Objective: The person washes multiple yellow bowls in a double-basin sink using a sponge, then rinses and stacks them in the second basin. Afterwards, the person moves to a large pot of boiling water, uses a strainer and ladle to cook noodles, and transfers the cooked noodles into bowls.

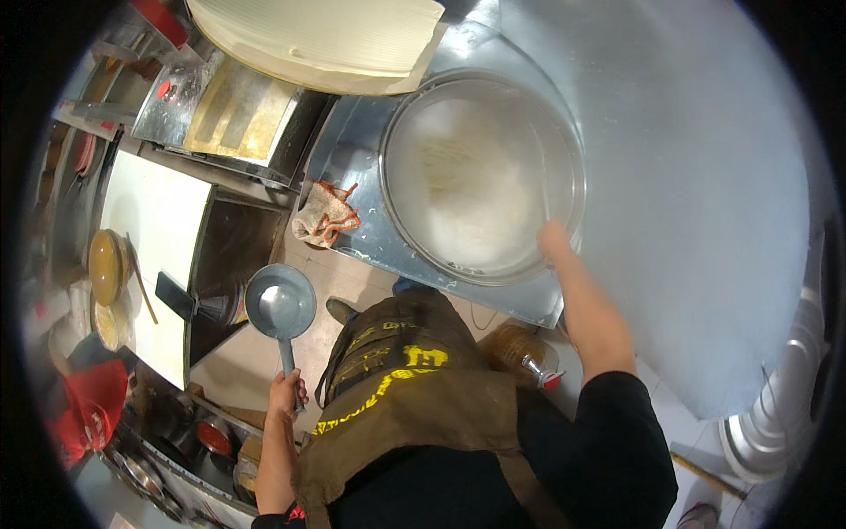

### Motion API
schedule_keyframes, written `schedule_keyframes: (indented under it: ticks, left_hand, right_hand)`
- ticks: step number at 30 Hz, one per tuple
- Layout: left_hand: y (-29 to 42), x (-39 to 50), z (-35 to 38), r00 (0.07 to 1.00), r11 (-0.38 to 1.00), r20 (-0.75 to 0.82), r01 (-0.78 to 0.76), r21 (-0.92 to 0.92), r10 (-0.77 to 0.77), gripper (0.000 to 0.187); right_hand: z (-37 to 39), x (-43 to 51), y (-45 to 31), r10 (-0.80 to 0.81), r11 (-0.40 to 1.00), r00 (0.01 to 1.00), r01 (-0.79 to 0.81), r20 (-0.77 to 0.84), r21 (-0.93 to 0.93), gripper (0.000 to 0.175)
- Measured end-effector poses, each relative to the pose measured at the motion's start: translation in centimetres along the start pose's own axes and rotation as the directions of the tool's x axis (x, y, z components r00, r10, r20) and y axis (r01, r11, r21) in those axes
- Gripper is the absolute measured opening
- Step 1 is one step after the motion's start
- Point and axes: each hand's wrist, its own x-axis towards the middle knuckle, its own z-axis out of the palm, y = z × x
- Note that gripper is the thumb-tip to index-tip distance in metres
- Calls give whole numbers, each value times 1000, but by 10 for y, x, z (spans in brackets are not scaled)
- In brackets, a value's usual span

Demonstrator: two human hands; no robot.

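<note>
My left hand [286, 393] is closed around the handle of a grey metal dipper [281, 303]. Its round bowl looks bare inside and is held up above the tiled floor. At the near right rim of a large round steaming pot [390, 218], my right hand [554, 243] grips a long thin utensil [545, 172]. That utensil stretches over the pot, its far end blurred by steam. Pale noodle-like strands [449, 162] show through the steam in the pot.
A metal stove surround [344, 155] encloses the pot, with a crumpled cloth [326, 215] on its left corner. The white-topped table [158, 205] at left carries a brown bowl [107, 268] and a dark phone-like slab [175, 295]. A large jug [519, 350] stands below the stove.
</note>
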Motion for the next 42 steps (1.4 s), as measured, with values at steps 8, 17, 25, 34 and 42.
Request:
schedule_keyframes:
  ticks: [8, 17, 25, 34, 42]
  left_hand:
    - [-29, -43, 17, 989, 998, -146, 29, -50, -36, 16]
    - [-14, 2, 4, 1000, 1000, 14, -1, 29, 0, 14]
    - [12, 7, 11, 998, 999, 64, -29, 38, 26, 13]
    - [-9, -23, -6, 994, 998, -93, 55, -15, -56, 16]
    - [4, -15, 7, 998, 1000, -64, 24, 4, -23, 13]
  right_hand:
    - [-1, 23, -40, -205, 243, 639, -701, 741, 671, 9]
    - [-50, -75, -21, -138, 569, 790, -431, 598, 700, 12]
    - [-58, -84, -68, 169, 964, 777, -260, 607, 64, 22]
    - [14, -51, -100, -232, 386, 626, -644, 745, 661, 18]
    - [-36, -66, -2, -200, 980, 971, 197, 127, 34, 14]
